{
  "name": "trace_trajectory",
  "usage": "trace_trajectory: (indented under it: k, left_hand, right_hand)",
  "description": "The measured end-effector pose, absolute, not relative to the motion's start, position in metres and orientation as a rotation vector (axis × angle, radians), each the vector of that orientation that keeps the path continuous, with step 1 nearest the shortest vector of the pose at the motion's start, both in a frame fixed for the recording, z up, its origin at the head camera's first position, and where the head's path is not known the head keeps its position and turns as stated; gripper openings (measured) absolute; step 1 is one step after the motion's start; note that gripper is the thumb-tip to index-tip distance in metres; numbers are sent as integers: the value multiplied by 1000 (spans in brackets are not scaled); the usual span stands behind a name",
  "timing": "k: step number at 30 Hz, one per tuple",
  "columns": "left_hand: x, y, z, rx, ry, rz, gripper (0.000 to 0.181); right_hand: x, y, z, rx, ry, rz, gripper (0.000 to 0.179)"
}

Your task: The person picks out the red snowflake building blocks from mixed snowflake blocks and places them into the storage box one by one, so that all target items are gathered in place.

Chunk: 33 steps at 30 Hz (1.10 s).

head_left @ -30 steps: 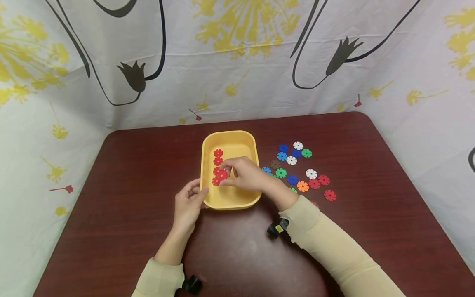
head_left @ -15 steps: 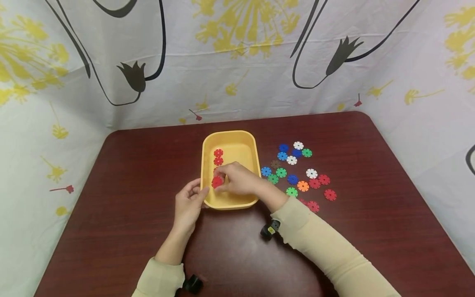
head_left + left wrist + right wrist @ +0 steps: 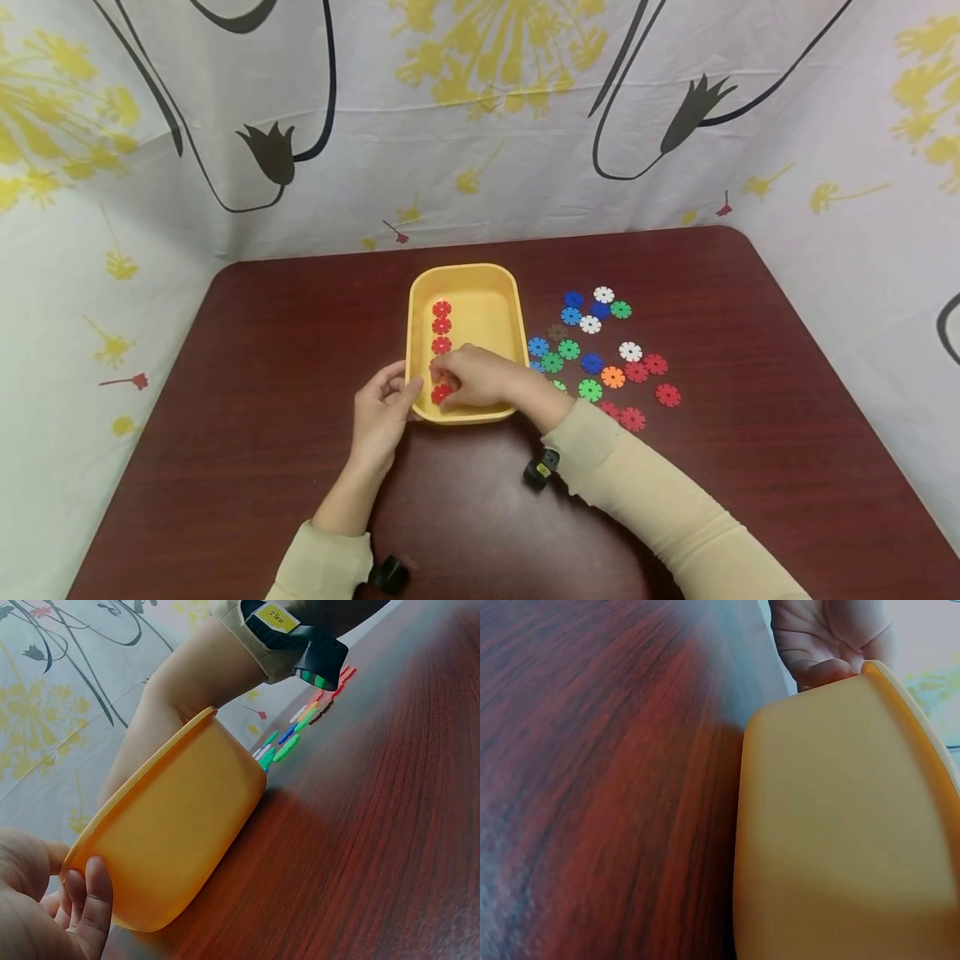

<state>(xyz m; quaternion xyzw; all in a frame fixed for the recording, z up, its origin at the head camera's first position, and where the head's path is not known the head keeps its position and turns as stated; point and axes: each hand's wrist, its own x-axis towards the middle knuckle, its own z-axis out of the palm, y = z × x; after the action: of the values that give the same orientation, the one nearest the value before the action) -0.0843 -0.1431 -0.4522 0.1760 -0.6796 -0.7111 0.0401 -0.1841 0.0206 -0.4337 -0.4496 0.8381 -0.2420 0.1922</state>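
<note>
The right hand bends thumb and fingers at the near-end red disc; a pinch cannot be confirmed. The disc sits inside the yellow tray, gripped by the left hand at its near left corner; multicoloured discs lie right.

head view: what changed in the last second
The right hand moved toward the person inside the tray, bringing a red disc to the near end of the red row; no release shows yet. The row's third disc came into clearer view. The left hand still grips the tray, and the tray and visible loose discs stayed put.
</note>
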Motion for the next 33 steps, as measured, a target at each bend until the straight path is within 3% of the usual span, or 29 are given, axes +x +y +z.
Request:
trace_trajectory:
  k: [33]
  left_hand:
    - [-83, -143, -450, 535, -2101, -2169, 39]
  right_hand:
    - [-185, 68, -414, -1230, 2510, -1314, 27]
